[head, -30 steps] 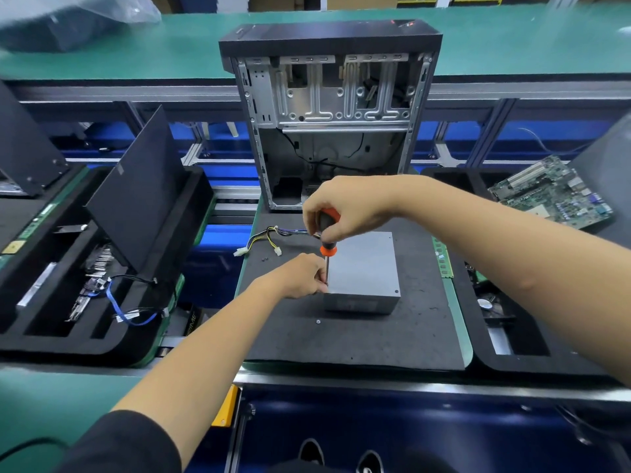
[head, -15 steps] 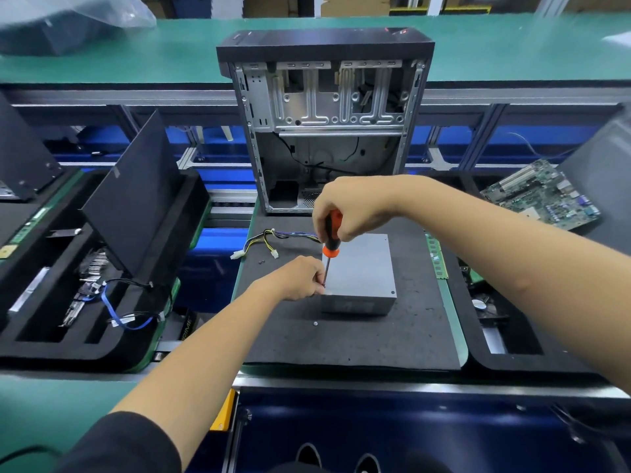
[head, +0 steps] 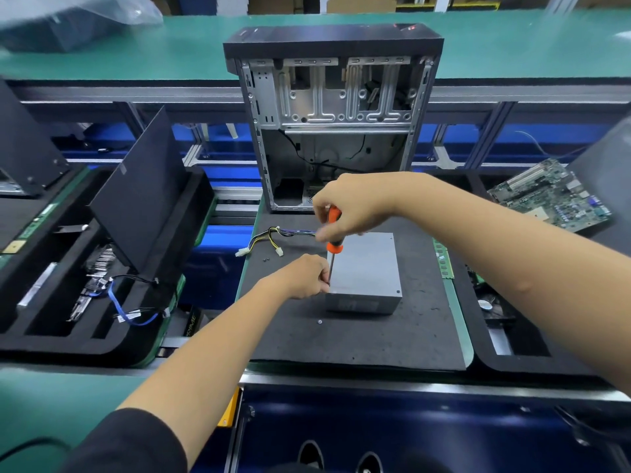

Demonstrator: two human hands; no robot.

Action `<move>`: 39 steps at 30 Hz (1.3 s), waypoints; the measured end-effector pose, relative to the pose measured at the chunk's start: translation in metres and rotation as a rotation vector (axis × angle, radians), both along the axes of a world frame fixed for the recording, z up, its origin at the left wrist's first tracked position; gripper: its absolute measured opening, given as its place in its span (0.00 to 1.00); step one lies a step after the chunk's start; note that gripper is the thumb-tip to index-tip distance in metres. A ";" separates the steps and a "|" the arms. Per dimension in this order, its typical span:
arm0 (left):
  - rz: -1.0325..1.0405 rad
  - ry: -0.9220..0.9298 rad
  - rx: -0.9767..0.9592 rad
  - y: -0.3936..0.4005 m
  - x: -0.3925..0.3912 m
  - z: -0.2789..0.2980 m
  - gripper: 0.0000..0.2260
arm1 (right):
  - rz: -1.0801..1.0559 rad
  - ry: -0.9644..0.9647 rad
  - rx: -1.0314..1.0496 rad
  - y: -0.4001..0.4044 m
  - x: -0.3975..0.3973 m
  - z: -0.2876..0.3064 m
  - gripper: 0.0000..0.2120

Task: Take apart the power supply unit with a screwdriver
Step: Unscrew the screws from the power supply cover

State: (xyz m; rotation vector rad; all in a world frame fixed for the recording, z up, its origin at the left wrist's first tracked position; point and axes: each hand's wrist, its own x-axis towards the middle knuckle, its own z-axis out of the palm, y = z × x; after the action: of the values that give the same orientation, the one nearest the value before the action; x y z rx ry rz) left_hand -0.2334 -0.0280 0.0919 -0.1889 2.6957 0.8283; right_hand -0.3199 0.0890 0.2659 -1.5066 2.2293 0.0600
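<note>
Since the earlier frame, the screwdriver (head: 334, 233) had tilted more upright, its handle gripped by the right hand (head: 351, 208). Below it, the left hand (head: 304, 276) pinched the shaft at the near-left corner of the grey PSU (head: 363, 271), which lay on the mat (head: 358, 336) beneath both hands. A loose screw (head: 319, 321) lay just nearer than the left hand.
</note>
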 end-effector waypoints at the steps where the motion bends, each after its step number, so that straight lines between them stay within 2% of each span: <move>1: -0.001 0.003 0.000 0.000 0.000 0.000 0.07 | -0.030 0.036 0.013 -0.001 0.001 -0.001 0.17; 2: -0.001 0.005 0.000 0.000 0.001 0.000 0.06 | -0.035 0.078 0.013 -0.002 0.000 -0.002 0.20; 3: 0.002 0.005 0.000 0.000 0.001 0.000 0.06 | -0.017 0.102 -0.005 -0.004 0.000 -0.004 0.19; 6: 0.012 0.004 0.013 0.000 0.001 0.000 0.06 | 0.067 0.037 -0.108 -0.001 -0.003 -0.004 0.04; 8: 0.013 0.000 0.021 0.000 0.001 0.001 0.05 | 0.093 -0.013 -0.097 0.001 -0.006 -0.001 0.12; 11: 0.010 -0.012 0.011 0.000 0.001 0.001 0.06 | 0.055 -0.035 -0.080 0.003 -0.006 -0.003 0.08; 14: 0.021 -0.020 0.017 0.000 0.002 0.000 0.07 | -0.057 0.042 -0.044 0.001 -0.006 -0.006 0.24; 15: 0.023 -0.021 0.018 0.000 0.002 0.000 0.07 | -0.074 0.064 -0.038 0.000 -0.006 -0.007 0.25; 16: 0.022 -0.023 0.017 0.000 0.003 0.000 0.06 | -0.070 0.071 -0.044 -0.001 -0.006 -0.007 0.22; 19: 0.020 -0.021 0.009 0.000 0.003 0.000 0.07 | 0.031 0.045 -0.126 0.002 -0.006 -0.002 0.04; 22: 0.032 -0.018 0.001 0.000 0.004 -0.001 0.10 | 0.054 -0.079 -0.097 0.006 -0.007 0.002 0.08; 24: 0.033 -0.013 -0.007 0.000 0.004 -0.001 0.12 | 0.019 -0.080 -0.037 0.006 -0.005 -0.002 0.09; 27: 0.033 -0.015 -0.008 0.001 0.005 -0.002 0.09 | -0.098 -0.042 -0.037 0.005 -0.001 -0.008 0.24; 28: 0.037 -0.015 -0.004 0.001 0.005 -0.002 0.08 | -0.119 -0.059 -0.052 0.004 -0.001 -0.009 0.24; 31: 0.056 -0.004 0.006 0.002 0.006 -0.002 0.08 | -0.035 -0.044 -0.089 0.006 -0.004 -0.008 0.09; 32: 0.059 0.002 0.011 0.002 0.007 -0.001 0.09 | 0.004 -0.022 -0.099 0.008 -0.005 -0.005 0.07; 35: 0.062 0.030 0.019 0.003 0.009 0.001 0.10 | 0.065 -0.011 -0.113 0.010 -0.006 0.000 0.12; 39: 0.109 0.093 0.133 0.004 0.012 0.005 0.07 | 0.030 -0.003 -0.088 0.007 -0.005 -0.007 0.09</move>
State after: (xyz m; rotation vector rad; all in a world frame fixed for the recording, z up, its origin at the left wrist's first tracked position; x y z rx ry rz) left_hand -0.2216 -0.0242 0.0964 -0.2752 2.7232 1.0697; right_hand -0.3245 0.0965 0.2591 -1.5853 2.2333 -0.0312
